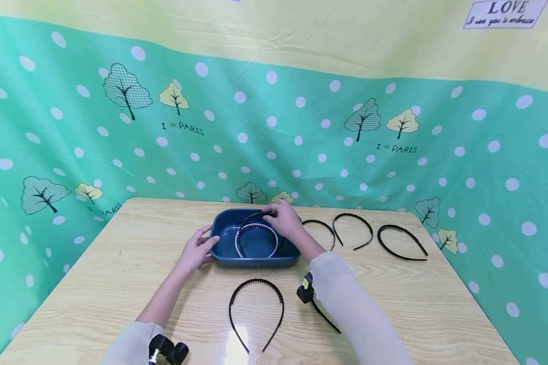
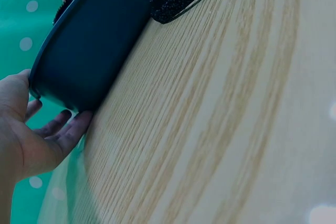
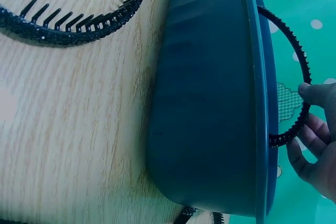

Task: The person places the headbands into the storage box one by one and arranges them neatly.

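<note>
Head view: a right hand [image 1: 284, 219] is lowering a black headband [image 1: 254, 219] into a blue tub [image 1: 255, 261] while the left hand [image 1: 199, 249] is steadying the tub.

The right fingers are pinching the headband at its arch, over the tub's far rim, and another headband [image 1: 257, 241] is already lying inside. The left fingers are resting loosely spread against the tub's near-left corner. Doing this well probably means keeping the left hand braced so the tub is not sliding on the table [image 1: 118, 274], and laying the band flat so its teeth are not snagging the one beneath. Four more headbands are lying on the table: one in front [image 1: 257, 312] and three to the right [image 1: 352, 230]. The right wrist view is cutting off most of the right hand, and the tub wall is hiding the band's lower ends.
</note>
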The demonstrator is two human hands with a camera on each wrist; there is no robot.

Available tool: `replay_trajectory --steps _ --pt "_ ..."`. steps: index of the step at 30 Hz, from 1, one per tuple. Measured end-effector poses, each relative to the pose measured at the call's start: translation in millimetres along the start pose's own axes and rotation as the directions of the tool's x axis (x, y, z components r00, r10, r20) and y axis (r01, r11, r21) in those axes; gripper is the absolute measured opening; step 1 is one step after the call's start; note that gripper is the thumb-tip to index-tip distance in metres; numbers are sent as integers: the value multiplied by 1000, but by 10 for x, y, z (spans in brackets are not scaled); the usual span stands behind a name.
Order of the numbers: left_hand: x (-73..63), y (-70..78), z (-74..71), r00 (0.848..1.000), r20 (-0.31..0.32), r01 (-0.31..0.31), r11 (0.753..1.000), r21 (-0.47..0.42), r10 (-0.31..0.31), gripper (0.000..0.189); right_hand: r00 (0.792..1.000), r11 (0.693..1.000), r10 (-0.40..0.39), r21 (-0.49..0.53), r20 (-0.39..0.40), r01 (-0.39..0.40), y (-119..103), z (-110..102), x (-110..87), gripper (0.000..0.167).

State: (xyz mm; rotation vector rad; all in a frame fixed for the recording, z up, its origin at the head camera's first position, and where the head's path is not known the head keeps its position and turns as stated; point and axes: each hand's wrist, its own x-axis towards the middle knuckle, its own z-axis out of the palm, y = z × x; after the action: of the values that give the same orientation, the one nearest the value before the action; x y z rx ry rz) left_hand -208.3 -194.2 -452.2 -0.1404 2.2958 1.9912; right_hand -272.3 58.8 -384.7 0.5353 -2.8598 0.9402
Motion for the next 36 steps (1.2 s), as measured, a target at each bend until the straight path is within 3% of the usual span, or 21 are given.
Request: replay_trajectory --steps 36 --pt "16 -7 -10 1000 -8 11 1000 -4 -11 60 998 991 42 128 36 -46 80 156 17 19"
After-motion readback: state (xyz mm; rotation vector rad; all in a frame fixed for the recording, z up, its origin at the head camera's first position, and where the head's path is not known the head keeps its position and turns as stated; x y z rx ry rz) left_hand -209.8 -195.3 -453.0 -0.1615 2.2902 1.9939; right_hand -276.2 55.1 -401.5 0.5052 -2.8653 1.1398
